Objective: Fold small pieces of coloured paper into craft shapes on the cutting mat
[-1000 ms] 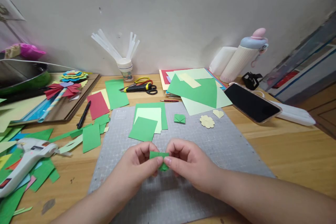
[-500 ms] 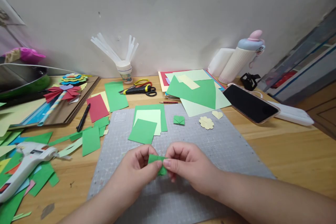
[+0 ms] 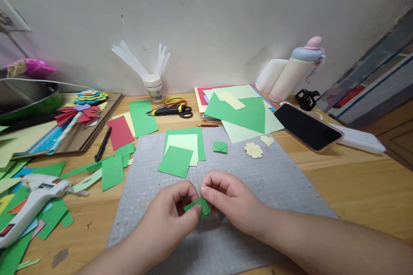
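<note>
A small folded piece of green paper (image 3: pixel 204 207) is held between both hands above the grey cutting mat (image 3: pixel 264 206). My left hand (image 3: pixel 176 208) grips its left part, thumb on top. The fingers of my right hand (image 3: pixel 227 193) pinch its upper right edge; the exact contact is partly hidden. Beyond the hands lie a green paper square (image 3: pixel 176 161), pale green sheets (image 3: pixel 189 141) and a small folded green paper with crease lines (image 3: pixel 220 147). A cream paper flower (image 3: pixel 254 150) and a cream paper heart (image 3: pixel 267 140) rest to the right.
Green scraps (image 3: pixel 112 172) and a glue gun (image 3: pixel 41 193) lie at left. Behind the mat are a utility knife (image 3: pixel 169 111), a cup of glue sticks (image 3: pixel 152 88) and stacked paper (image 3: pixel 238 114). A phone (image 3: pixel 308 126) and a bottle (image 3: pixel 292 73) are at right.
The green paper has tilted, its right end turning downward and toward me. My right hand has shifted slightly up and left along its edge; the left hand has moved little.
</note>
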`<state>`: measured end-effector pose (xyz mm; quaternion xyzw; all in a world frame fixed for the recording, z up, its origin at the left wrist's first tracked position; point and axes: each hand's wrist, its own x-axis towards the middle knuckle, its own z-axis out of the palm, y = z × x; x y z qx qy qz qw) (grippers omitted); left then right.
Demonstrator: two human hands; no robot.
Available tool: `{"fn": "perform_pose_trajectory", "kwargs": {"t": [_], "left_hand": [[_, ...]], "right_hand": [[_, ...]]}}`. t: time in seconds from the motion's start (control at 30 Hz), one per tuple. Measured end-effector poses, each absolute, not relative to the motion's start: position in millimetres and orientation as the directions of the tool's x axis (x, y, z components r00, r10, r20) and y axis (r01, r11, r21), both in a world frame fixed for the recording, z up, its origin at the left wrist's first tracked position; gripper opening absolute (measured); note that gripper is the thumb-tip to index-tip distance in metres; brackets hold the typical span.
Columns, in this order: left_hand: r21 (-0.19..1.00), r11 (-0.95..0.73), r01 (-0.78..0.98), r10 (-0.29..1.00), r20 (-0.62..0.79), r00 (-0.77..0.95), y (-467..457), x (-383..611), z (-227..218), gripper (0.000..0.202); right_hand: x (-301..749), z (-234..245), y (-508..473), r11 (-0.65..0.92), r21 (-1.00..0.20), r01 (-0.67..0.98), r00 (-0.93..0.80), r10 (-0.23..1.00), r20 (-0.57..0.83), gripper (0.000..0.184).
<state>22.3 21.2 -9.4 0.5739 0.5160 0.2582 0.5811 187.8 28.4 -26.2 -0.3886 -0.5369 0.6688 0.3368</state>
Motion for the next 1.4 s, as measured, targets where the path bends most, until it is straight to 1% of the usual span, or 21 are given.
{"fn": "perform_pose_trajectory", "kwargs": {"t": [0.07,0.17,0.23,0.3,0.4,0.47,0.57,0.63,0.7,0.8,0.93,1.03,1.13,1.27,1.4], "left_hand": [[0.950,0.239,0.199,0.905,-0.292,0.309,21.9,21.6,-9.5,0.016],[0.951,0.306,0.047,0.926,-0.309,0.218,24.7,19.4,-8.3,0.021],[0.945,0.326,-0.011,0.932,-0.319,0.174,26.1,18.6,-6.8,0.022],[0.944,0.328,-0.032,0.933,-0.319,0.167,26.5,19.0,-5.5,0.021],[0.949,0.317,0.007,0.930,-0.312,0.195,25.1,20.6,-5.4,0.021],[0.956,0.278,0.097,0.931,-0.293,0.218,23.3,21.7,-6.7,0.021],[0.948,0.176,0.264,0.934,-0.246,0.259,20.3,22.7,-9.1,0.017],[0.938,0.150,0.312,0.934,-0.237,0.265,19.3,23.0,-9.8,0.015],[0.945,0.177,0.276,0.936,-0.249,0.251,20.0,22.9,-9.1,0.016],[0.956,0.236,0.173,0.938,-0.271,0.218,22.7,22.5,-6.3,0.018],[0.956,0.267,0.120,0.938,-0.286,0.197,25.0,23.2,-2.1,0.020],[0.951,0.289,0.112,0.932,-0.307,0.195,24.3,24.3,-1.2,0.021],[0.950,0.291,0.109,0.927,-0.309,0.213,23.4,24.6,-2.6,0.022],[0.953,0.255,0.162,0.927,-0.289,0.240,23.6,23.8,-4.8,0.021],[0.955,0.221,0.197,0.928,-0.268,0.258,23.5,22.8,-6.6,0.018]], "right_hand": [[188.3,-25.1,29.2,-0.197,-0.977,-0.077,-0.461,0.876,-0.141,0.031],[188.3,-24.5,29.3,-0.196,-0.975,-0.106,-0.446,0.886,-0.130,0.026],[187.4,-24.1,28.3,-0.185,-0.977,-0.107,-0.451,0.885,-0.118,0.022],[186.1,-23.4,26.9,-0.177,-0.981,-0.081,-0.451,0.884,-0.123,0.019],[184.6,-22.3,25.2,-0.176,-0.984,-0.038,-0.430,0.891,-0.142,0.018],[184.4,-22.0,24.7,-0.166,-0.985,-0.040,-0.412,0.901,-0.136,0.019],[185.2,-21.4,24.5,-0.171,-0.985,-0.040,-0.404,0.904,-0.140,0.016],[186.3,-20.5,24.3,-0.180,-0.983,-0.046,-0.421,0.895,-0.144,0.015],[187.6,-19.7,24.2,-0.181,-0.980,-0.078,-0.443,0.887,-0.129,0.014],[188.7,-20.8,24.4,-0.180,-0.974,-0.134,-0.464,0.880,-0.098,0.017],[187.3,-25.6,24.9,-0.172,-0.980,-0.100,-0.460,0.881,-0.108,0.016],[185.7,-26.0,24.1,-0.172,-0.984,-0.055,-0.448,0.885,-0.129,0.017],[185.1,-22.8,22.8,-0.200,-0.978,-0.059,-0.444,0.883,-0.154,0.019],[184.9,-19.9,22.4,-0.213,-0.975,-0.061,-0.435,0.885,-0.166,0.019],[185.1,-21.4,23.6,-0.195,-0.980,-0.042,-0.423,0.892,-0.160,0.018]]}}
